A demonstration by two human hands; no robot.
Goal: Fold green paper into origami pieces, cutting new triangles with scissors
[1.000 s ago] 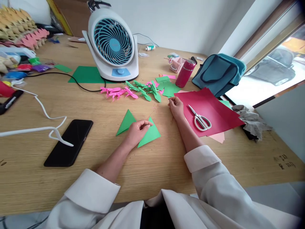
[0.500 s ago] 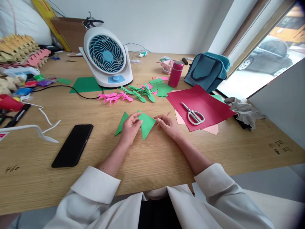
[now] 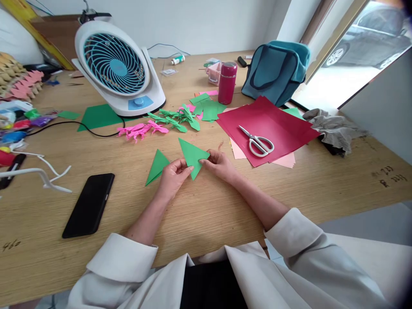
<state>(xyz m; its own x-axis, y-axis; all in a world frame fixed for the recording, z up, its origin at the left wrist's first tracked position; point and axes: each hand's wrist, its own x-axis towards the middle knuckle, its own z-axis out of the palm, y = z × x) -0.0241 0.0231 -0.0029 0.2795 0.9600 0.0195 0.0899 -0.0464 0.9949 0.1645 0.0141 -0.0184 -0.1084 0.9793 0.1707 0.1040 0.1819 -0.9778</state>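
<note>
A green paper triangle (image 3: 192, 155) is held up between my two hands, just above the table. My left hand (image 3: 174, 177) pinches its lower left edge between thumb and fingers. At its right corner, the thumb and fingers of my right hand (image 3: 220, 165) are closed on the paper. A second folded green triangle (image 3: 157, 166) lies on the table just left of my left hand. Beyond my hands are green cut-paper pieces (image 3: 180, 118) and pink cut-paper pieces (image 3: 141, 130) in a small heap.
White-handled scissors (image 3: 260, 146) lie on red paper sheets (image 3: 273, 124) at the right. A black phone (image 3: 89, 206) is at the left. Behind stand a white fan (image 3: 117, 68), a red flask (image 3: 227, 83) and a blue bag (image 3: 275, 73). A cord (image 3: 74, 123) runs left from the fan.
The view has shifted, with the table's contents turned slightly. The held triangle has tilted, its upper corner now pointing up and left, and my right fingers grip more of its right corner.
</note>
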